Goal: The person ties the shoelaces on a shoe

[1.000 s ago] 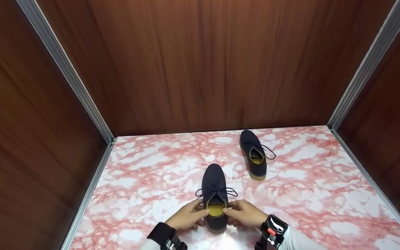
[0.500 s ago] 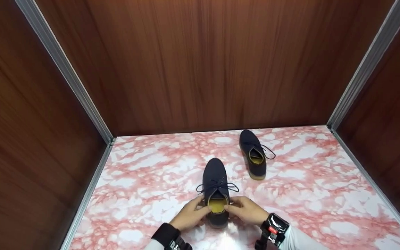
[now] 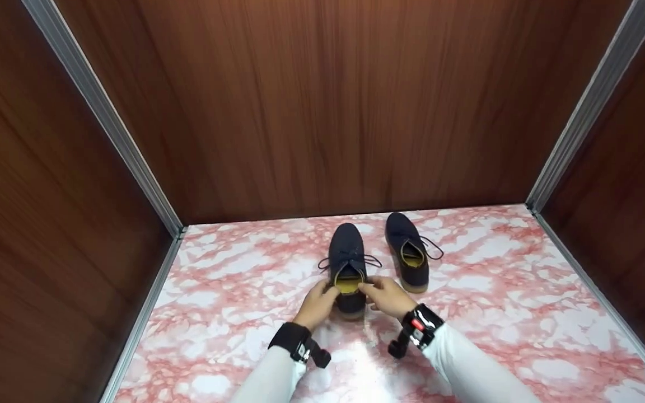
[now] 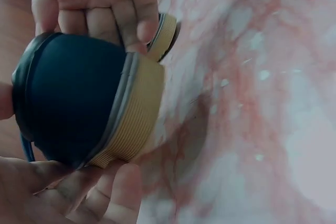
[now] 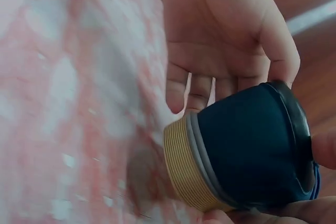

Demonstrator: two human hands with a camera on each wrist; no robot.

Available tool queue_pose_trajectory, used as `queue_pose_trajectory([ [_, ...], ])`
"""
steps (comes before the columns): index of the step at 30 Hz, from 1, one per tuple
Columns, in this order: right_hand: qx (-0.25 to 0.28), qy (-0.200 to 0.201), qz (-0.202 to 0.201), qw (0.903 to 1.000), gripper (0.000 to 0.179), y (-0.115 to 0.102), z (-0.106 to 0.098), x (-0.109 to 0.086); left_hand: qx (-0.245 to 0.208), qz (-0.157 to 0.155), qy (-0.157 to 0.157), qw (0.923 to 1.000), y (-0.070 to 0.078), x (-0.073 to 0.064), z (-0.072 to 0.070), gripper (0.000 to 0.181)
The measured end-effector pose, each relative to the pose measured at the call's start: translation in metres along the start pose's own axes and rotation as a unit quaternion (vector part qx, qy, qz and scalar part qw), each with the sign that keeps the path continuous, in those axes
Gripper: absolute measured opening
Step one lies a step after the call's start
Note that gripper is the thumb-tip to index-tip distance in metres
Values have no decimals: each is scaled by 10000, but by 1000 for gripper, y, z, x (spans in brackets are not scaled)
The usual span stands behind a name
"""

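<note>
A navy lace-up shoe (image 3: 346, 240) with a yellow insole points away from me in the head view, between both hands. My left hand (image 3: 316, 305) grips its left side near the heel, thumb over the collar. On the opposite side my right hand (image 3: 391, 296) holds it the same way. Both wrist views show the heel (image 4: 73, 98) from behind, fingers reaching toward the ridged tan sole (image 5: 189, 163). A shadow lies apart from the sole on the surface. The matching shoe (image 3: 401, 232) rests to the right, toe toward the back wall, one lace loop sticking out.
The pink-and-white marbled surface (image 3: 233, 291) runs to a brown wood-grain back panel (image 3: 322, 112). Similar panels close off the left (image 3: 65, 235) and right (image 3: 625, 224) sides, with grey metal strips (image 3: 98, 112) along the corners.
Both hands have carried the held shoe forward, away from me, until it is nearly level with the matching shoe. The other shoe has stayed in place.
</note>
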State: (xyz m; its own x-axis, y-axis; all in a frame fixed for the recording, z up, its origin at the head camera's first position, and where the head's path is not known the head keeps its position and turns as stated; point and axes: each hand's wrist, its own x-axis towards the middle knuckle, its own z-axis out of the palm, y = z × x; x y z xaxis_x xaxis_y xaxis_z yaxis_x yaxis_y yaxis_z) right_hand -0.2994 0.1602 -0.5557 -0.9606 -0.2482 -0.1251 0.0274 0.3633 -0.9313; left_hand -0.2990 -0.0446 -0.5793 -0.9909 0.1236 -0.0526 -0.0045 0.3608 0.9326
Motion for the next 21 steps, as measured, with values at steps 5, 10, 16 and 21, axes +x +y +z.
queue_pose_trajectory([
  [5, 39, 496, 231, 9985, 47, 5, 6, 21, -100, -140, 303, 9994, -7, 19, 11, 46],
  [10, 385, 587, 607, 9957, 50, 15, 13, 35, -251, -211, 536, 9980, -14, 27, 20, 49],
  [16, 272, 985, 632, 9928, 52, 20, 23, 49, -23, -350, 975, 9946, -17, 39, 25, 54],
  [21, -75, 1249, 510, 9908, 52, 21, 28, 55, 411, -528, 1350, 9886, -19, 46, 30, 56],
])
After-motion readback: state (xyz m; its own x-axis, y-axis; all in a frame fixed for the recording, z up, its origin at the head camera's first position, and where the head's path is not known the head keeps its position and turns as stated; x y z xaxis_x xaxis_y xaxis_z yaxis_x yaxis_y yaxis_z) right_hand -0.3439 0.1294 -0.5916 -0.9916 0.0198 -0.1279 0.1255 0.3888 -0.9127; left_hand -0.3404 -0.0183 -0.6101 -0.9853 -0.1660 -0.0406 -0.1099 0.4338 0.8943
